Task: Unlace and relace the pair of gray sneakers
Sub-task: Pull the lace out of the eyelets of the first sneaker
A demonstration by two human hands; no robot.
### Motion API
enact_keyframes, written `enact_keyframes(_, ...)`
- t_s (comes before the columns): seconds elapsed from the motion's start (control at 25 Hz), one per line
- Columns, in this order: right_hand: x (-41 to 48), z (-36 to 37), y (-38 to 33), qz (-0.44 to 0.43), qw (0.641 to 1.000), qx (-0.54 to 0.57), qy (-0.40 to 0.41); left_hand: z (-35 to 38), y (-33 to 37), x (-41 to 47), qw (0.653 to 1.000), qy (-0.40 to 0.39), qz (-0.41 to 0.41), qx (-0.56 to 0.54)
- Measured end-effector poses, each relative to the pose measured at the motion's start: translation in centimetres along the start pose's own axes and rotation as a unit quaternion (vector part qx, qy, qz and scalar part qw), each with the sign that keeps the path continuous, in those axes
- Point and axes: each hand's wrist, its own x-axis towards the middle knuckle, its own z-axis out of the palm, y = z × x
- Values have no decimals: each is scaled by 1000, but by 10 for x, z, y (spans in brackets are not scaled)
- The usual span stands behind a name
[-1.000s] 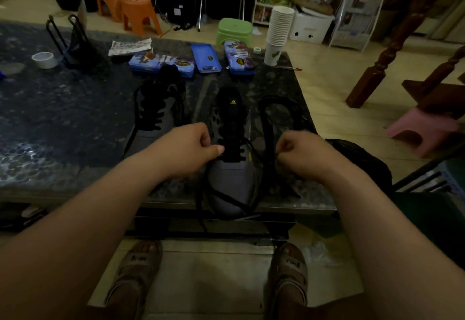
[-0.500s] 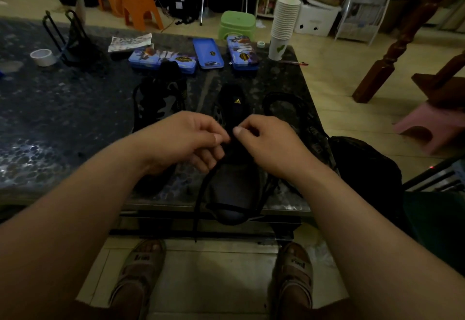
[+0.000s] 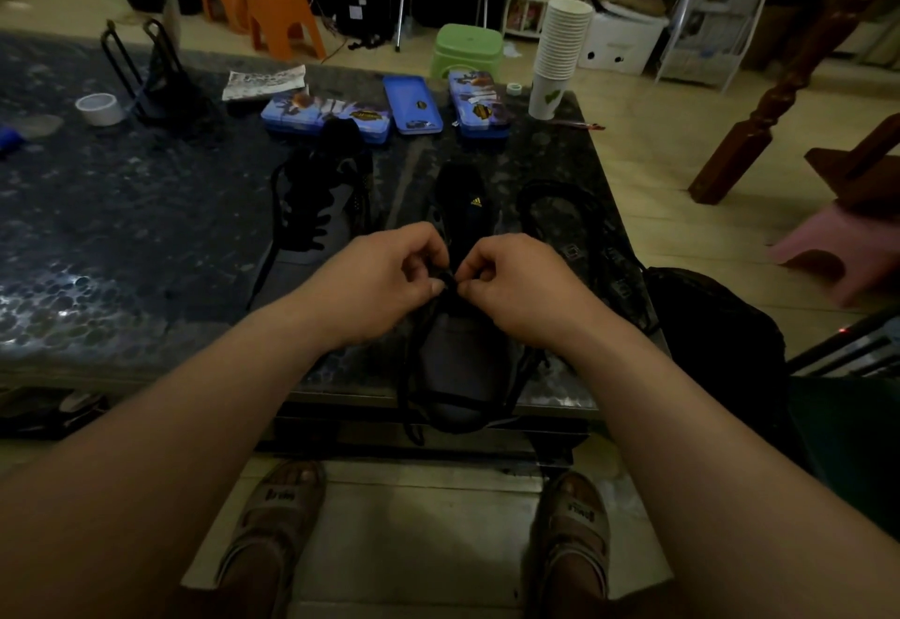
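Centrally on desk, gray sneaker with black tongue, toe at near edge; black lace pinched by curled fingers of left hand and right hand.

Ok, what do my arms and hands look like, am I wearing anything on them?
The left forearm and right forearm are bare, with no sleeves in view. The left hand and right hand show no gloves, rings, watch or wristband.

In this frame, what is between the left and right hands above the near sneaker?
In the head view, a short stretch of black lace bridges the left hand and right hand, both pinching it over the sneaker.
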Motion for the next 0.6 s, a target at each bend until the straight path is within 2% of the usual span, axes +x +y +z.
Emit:
enact_keyframes(0.12,1,2,1,-13,1000,1,-13,2,-1,1,999,-2,26,32)
enact_keyframes(0.24,0,1,3,15,998,61,4,4,-2,5,996,-1,59,72)
enact_keyframes(0.32,-1,0,5,28,996,83,6,2,0,9,995,-4,74,62)
enact_keyframes(0.6,-6,0,8,26,996,79,-25,-5,15,12,998,-50,14,23)
